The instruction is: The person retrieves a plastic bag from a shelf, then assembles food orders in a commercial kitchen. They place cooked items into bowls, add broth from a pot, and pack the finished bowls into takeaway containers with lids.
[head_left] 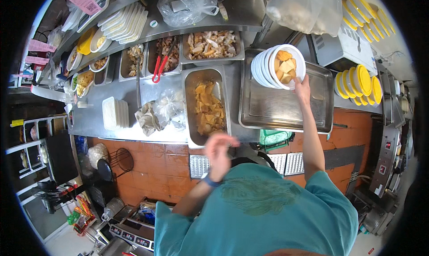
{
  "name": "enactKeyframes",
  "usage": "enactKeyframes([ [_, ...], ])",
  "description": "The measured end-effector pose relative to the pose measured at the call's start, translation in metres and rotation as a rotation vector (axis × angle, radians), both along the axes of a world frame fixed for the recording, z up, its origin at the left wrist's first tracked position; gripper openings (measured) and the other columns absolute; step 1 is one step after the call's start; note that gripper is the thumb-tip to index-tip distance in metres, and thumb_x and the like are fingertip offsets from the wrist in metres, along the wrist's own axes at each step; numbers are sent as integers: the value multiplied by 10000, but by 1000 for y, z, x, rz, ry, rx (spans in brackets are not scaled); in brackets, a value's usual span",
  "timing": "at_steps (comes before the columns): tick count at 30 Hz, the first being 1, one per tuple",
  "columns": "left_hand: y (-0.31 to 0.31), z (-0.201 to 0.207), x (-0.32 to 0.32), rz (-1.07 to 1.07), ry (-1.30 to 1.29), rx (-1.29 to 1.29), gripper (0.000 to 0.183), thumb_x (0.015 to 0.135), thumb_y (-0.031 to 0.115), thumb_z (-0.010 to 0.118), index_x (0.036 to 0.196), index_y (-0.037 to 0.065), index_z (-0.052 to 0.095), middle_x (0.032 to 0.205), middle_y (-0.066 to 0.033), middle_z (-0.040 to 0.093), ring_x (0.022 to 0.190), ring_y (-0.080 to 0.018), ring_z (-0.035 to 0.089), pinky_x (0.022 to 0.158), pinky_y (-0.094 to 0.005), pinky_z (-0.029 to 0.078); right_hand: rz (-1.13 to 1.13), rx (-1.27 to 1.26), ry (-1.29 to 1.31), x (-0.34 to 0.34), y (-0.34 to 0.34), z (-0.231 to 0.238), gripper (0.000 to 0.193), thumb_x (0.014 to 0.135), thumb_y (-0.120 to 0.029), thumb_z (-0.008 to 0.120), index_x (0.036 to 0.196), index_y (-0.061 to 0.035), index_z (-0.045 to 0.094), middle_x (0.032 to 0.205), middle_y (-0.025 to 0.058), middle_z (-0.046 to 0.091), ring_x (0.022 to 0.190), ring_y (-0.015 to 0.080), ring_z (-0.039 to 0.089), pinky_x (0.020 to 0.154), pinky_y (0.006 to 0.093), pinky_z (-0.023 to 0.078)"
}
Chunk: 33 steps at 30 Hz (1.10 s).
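Note:
My right hand (303, 89), arm stretched forward, is closed at the near rim of a round white tub (300, 61). Yellow-brown chunks (284, 67) that look like potato or tofu lie in that tub. It tops a stack of white tubs (262, 70) over a wide, shallow steel tray (290, 106). My left hand (218, 152) is smeared by motion, raised over the near end of a deep steel pan (187, 105); its fingers cannot be made out clearly. Flat yellow-brown pieces (206, 106) lie in this pan.
Behind stand steel pans of chopped food, one with red-handled tongs (161, 68). White containers (115, 113), a crumpled cloth (149, 118) and a clear plastic bag (170, 108) lie left. Yellow-lidded tubs (357, 84) stand right. A steel shelf (152, 21) overhangs the counter's back.

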<state>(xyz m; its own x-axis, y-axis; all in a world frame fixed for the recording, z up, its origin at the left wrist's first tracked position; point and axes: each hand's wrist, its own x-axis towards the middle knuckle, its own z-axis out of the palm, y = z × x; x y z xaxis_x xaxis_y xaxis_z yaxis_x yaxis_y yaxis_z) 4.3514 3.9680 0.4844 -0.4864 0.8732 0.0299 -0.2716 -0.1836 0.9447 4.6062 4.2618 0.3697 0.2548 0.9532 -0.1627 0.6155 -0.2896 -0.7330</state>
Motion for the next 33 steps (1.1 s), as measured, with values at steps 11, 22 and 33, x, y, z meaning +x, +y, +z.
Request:
enactKeyframes([
  [11, -79, -150, -261, 540, 925, -885, 519, 844, 105, 662, 1334, 93, 490, 1296, -229, 423, 1151, -366, 484, 950, -463, 423, 69, -7, 324, 12, 1, 4, 451, 916, -168, 521, 1342, -34, 456, 857, 134, 665, 586, 175, 622, 531, 306, 519],
  [22, -39, -227, -375, 134, 1334, -892, 679, 710, 302, 783, 1316, 210, 492, 1342, -328, 344, 1245, -483, 373, 984, -544, 400, -416, 386, 745, -50, -31, 9, 256, 868, -94, 518, 1102, -25, 597, 864, 67, 610, 687, 136, 576, 567, 279, 489],
  [33, -99, -164, -426, 76, -317, -538, 446, 827, 169, 613, 1246, 27, 558, 1135, -140, 652, 1040, -284, 627, 930, -402, 502, 20, 341, 652, -220, -259, 150, 437, 925, -123, 519, 1351, -28, 507, 1121, 105, 634, 947, 167, 652, 778, 275, 556],
])
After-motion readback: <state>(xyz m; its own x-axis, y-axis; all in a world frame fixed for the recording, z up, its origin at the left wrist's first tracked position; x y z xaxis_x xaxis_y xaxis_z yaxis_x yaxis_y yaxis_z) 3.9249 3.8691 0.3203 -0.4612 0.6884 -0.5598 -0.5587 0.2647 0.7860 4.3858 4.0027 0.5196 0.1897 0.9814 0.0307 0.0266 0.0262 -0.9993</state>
